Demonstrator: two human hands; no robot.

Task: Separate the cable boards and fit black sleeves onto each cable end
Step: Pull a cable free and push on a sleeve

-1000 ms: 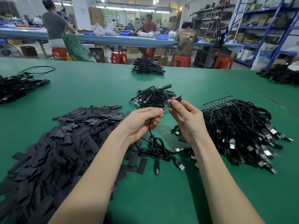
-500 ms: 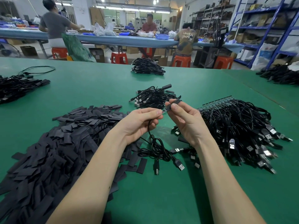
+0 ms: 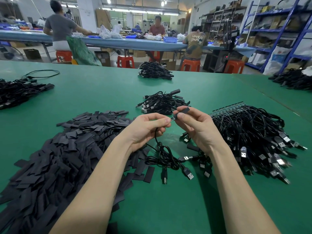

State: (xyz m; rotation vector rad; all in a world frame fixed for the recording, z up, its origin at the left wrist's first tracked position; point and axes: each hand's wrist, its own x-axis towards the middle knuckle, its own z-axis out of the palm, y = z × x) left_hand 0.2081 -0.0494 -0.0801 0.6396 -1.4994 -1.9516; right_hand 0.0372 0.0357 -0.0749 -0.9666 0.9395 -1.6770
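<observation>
My left hand [image 3: 148, 128] pinches the end of a black cable [image 3: 164, 154], whose small circuit board [image 3: 172, 118] pokes out past the fingertips. My right hand [image 3: 196, 126] pinches a flat black sleeve [image 3: 183, 110] whose open end meets the board's tip. The rest of the cable hangs down and coils on the green table [image 3: 101, 92], ending in two USB plugs. A large heap of loose black sleeves [image 3: 55, 159] lies to the left. A big bundle of cables still joined to a strip of boards [image 3: 253, 130] lies to the right.
A small pile of cables [image 3: 162, 103] sits just beyond my hands. More cable piles lie at the far centre [image 3: 154, 70], far left [image 3: 18, 92] and far right [image 3: 293, 79]. People sit on red stools at a blue bench behind the table.
My right hand has brought the sleeve down from its raised position to the board end that my left hand holds. My left hand has stayed nearly still.
</observation>
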